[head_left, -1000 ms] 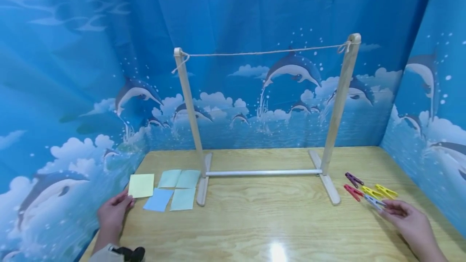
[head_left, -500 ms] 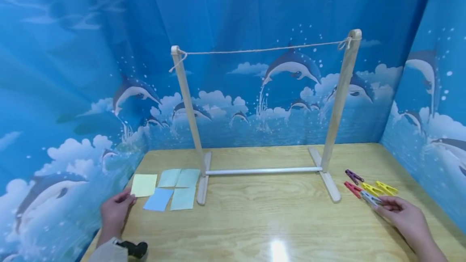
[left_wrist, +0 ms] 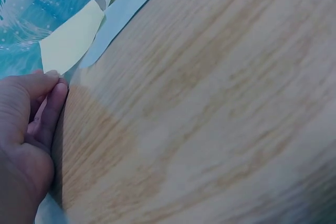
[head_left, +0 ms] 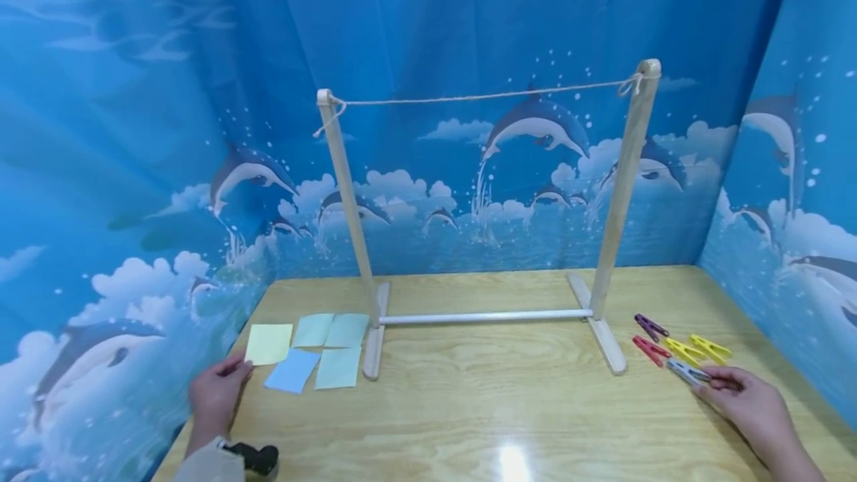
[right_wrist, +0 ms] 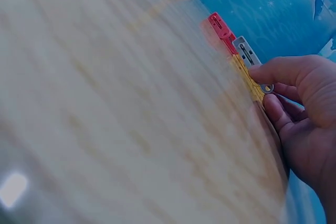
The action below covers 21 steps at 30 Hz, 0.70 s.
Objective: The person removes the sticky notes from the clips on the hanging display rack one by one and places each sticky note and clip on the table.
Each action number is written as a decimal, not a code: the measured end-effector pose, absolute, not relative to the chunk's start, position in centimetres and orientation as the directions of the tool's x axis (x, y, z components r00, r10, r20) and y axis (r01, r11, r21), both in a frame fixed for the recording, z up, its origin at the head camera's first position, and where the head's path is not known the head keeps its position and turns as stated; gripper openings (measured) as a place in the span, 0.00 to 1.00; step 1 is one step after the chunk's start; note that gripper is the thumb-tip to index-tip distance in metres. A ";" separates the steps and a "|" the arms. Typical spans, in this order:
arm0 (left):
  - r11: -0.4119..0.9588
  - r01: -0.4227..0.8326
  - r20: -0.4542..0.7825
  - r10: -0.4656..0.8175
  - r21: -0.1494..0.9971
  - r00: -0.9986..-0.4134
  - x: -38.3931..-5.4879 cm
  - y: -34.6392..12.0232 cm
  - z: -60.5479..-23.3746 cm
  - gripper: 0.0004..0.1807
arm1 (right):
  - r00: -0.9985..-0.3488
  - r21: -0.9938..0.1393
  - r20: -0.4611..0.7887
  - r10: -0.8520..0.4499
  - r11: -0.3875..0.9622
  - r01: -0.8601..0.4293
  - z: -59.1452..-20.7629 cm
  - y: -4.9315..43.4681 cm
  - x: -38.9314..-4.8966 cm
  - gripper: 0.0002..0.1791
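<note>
At the table's left side my left hand (head_left: 217, 393) pinches the near-left corner of a yellow sticky note (head_left: 269, 344). In the left wrist view the yellow note (left_wrist: 73, 38) tilts up from the thumb and fingertip. A blue note (head_left: 292, 370) and several pale green notes (head_left: 338, 367) lie just right of it. On the right, my right hand (head_left: 746, 400) pinches one end of a grey-white clothespin (head_left: 687, 373), also seen in the right wrist view as a grey clothespin (right_wrist: 245, 51). Beside it lie a red clothespin (head_left: 651, 351), a purple one and two yellow clothespins (head_left: 711, 348).
A wooden stand with a left post (head_left: 350, 199) and a right post (head_left: 624, 192) stands mid-table, a string (head_left: 469, 98) tied across its top. A white rod (head_left: 482, 317) joins its feet. Dolphin-print curtains (head_left: 428, 21) enclose the wooden table (head_left: 455, 400).
My left hand has moved slightly right with the yellow note, nearer the blue one. The right hand has shifted the grey-white clothespin a little; it now sits slightly apart from the red one.
</note>
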<state>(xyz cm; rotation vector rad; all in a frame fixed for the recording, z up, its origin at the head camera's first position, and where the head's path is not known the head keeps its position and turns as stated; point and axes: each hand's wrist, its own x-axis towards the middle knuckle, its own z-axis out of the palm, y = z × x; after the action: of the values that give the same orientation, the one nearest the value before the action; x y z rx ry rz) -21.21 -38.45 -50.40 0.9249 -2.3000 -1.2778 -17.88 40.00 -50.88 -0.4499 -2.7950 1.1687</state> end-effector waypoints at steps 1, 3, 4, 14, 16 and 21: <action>0.385 -0.373 -0.006 -0.689 0.844 -0.725 -21.2 -38.4 -50.4 0.17 | -0.955 -0.702 -0.038 0.295 0.672 0.236 -50.9 40.1 -17.9 0.37; 0.393 -0.377 -0.005 -0.687 0.839 -0.726 -21.3 -38.4 -50.5 0.17 | -0.957 -0.690 -0.047 0.285 0.684 0.237 -50.9 40.2 -17.8 0.37; 0.396 -0.377 -0.005 -0.684 0.837 -0.729 -21.3 -38.4 -50.6 0.17 | -0.958 -0.682 -0.055 0.282 0.690 0.242 -50.8 40.2 -17.8 0.38; 0.389 -0.379 -0.006 -0.691 0.840 -0.723 -21.6 -38.6 -50.9 0.19 | -0.952 -0.675 -0.121 0.283 0.679 0.288 -50.6 40.2 -17.9 0.43; 0.372 -0.389 -0.020 -0.701 0.843 -0.713 -21.6 -38.6 -50.8 0.19 | -0.948 -0.683 -0.131 0.291 0.667 0.299 -50.7 40.2 -18.0 0.45; 0.278 -0.363 -0.084 -0.681 0.889 -0.728 -21.0 -38.9 -50.6 0.22 | -0.931 -0.740 -0.128 0.343 0.591 0.320 -51.0 40.0 -18.0 0.47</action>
<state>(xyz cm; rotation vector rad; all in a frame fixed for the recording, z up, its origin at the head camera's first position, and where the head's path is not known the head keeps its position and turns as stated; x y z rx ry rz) -21.02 -38.93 -50.56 0.9518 -2.2400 -1.4296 -18.03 40.01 -51.00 -0.5784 -2.7769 1.2827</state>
